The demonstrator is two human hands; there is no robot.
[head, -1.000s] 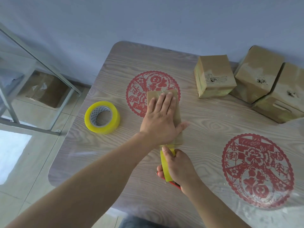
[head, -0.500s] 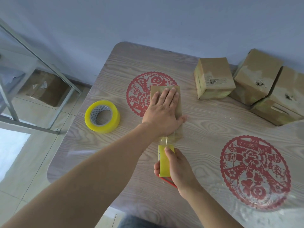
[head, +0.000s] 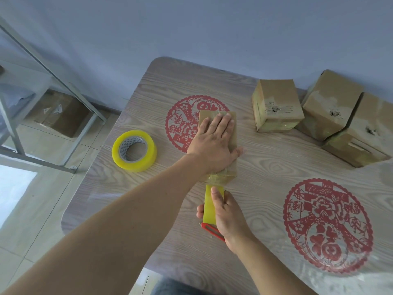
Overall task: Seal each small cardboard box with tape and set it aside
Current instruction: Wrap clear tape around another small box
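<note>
Flat left hand (head: 212,143) pins the box (head: 221,145) to the bench (head: 276,167); right hand (head: 225,213) grip encloses the tape dispenser (head: 210,207), tensioning tape.

Wood-grain table (head: 276,167) w/ two red papercut decals (head: 185,122) (head: 327,226), metal rack (head: 53,81) & floor carton (head: 61,113) at left.
</note>
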